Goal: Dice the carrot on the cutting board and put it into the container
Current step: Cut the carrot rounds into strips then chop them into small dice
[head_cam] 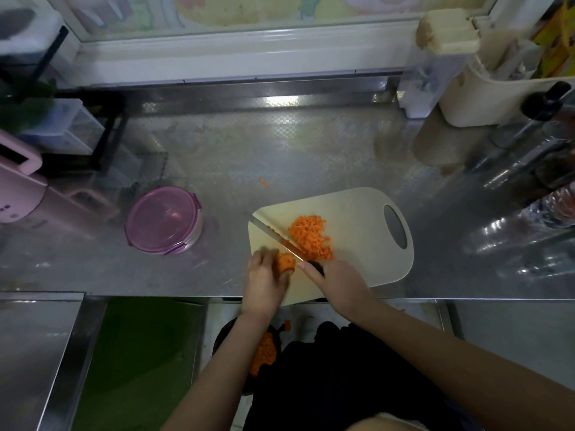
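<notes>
A cream cutting board [357,213] lies on the steel counter with a heap of diced carrot [311,236] in its middle. My left hand [264,281] holds a stub of carrot [285,262] down at the board's near left corner. My right hand [337,279] grips the black handle of a knife [273,236], whose blade runs diagonally up-left between the stub and the heap. A round container with a purple lid [163,219] stands left of the board, lid on.
One carrot sliver [264,181] lies on the counter beyond the board. Below the counter edge a dark bowl holds carrot scraps [264,353]. A pink appliance [18,188] sits far left; bottles [535,188] and a cream bin [497,94] stand at the right.
</notes>
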`<state>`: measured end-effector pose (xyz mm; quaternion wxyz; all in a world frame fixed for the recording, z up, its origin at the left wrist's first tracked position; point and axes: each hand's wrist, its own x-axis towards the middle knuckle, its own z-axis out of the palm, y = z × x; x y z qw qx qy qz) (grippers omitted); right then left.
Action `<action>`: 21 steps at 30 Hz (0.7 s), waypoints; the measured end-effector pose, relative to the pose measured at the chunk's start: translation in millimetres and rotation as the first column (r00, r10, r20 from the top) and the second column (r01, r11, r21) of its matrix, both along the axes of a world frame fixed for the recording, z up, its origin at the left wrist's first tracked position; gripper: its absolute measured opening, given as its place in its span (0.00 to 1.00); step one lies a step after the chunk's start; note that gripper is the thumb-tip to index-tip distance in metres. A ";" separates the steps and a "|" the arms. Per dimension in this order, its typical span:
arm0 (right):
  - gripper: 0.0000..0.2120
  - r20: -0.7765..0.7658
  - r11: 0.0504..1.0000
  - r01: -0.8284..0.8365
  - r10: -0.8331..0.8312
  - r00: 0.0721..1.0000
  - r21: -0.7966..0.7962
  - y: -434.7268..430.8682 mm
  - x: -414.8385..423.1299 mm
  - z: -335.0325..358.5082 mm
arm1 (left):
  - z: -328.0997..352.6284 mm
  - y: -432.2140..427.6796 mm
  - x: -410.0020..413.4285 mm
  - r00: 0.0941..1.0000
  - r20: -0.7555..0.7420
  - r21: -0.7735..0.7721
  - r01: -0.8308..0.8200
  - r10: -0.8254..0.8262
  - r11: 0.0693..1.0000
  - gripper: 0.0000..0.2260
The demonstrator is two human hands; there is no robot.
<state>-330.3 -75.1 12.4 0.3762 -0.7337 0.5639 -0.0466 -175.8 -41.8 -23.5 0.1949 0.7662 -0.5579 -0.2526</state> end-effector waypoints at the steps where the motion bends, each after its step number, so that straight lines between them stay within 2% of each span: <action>1: 0.25 0.010 1.000 -0.004 0.004 1.000 0.011 1.6 2.4 1.0 | 0.2 -0.4 -2.3 1.000 0.002 0.003 -0.013 0.013 1.000 0.18; 4: 0.26 0.074 0.997 0.050 -0.054 0.996 0.050 3.9 9.9 2.8 | 0.7 -0.2 -6.7 0.999 0.002 -0.015 -0.048 0.048 0.999 0.13; 8: 0.28 0.113 0.973 0.164 -0.183 0.977 0.161 2.4 13.5 5.3 | 1.6 0.1 -10.4 0.998 0.026 -0.040 -0.058 0.059 0.998 0.13; 15: 0.27 0.103 0.969 0.146 -0.169 0.980 0.197 2.8 13.9 6.0 | 2.7 2.0 -14.3 0.996 0.081 -0.036 -0.026 0.029 0.999 0.12; 21: 0.28 0.027 0.976 0.113 -0.120 0.992 0.186 6.5 19.1 5.2 | 3.4 -0.3 -12.7 0.996 0.084 -0.003 -0.011 0.011 1.000 0.10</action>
